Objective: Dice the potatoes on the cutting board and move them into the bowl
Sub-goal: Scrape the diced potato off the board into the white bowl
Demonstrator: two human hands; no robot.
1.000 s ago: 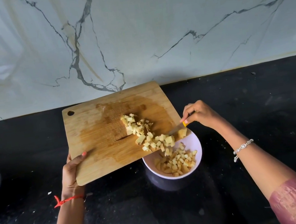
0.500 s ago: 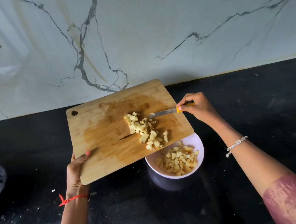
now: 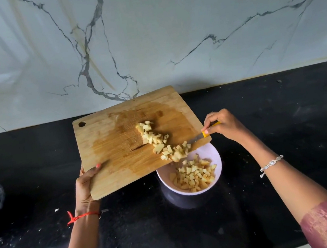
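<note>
1. Head view, the deciding relation: the pale yellow potato cubes point(image 3: 156, 141) lie in a band on the rectangular light-brown wooden cutting board point(image 3: 107, 136), at the centre of the frame. The band's long axis runs from the board's middle down and right to its lower right edge, which overhangs the round white bowl point(image 3: 210, 152). The lowest cubes sit right at that edge, above the bowl's opening.
2. Head view, the hands: the right hand point(image 3: 225, 125), right of centre, is much nearer the cubes. Its fingers are curled round the yellow handle of a small steel-bladed knife point(image 3: 197, 138). The blade points left and slightly down, its tip touching the right flank of the band's lower end. The left hand point(image 3: 85, 186), lower left of centre, grips the board's opposite corner, with the thumb on top and the other fingers hidden beneath. The board seems held off the black speckled stone counter point(image 3: 286, 126) and tipped toward the bowl.
3. Head view, the cubes: small, uneven and clumped, lying on a dark wet patch of the wood. More of them already cover the bowl's bottom.
4. Judgement: the coming sweep should follow the band's axis, down and right. The upper end lies farthest from the edge, so the blade would need setting behind it. Cubes sliding off left of the rim are the risk.
</note>
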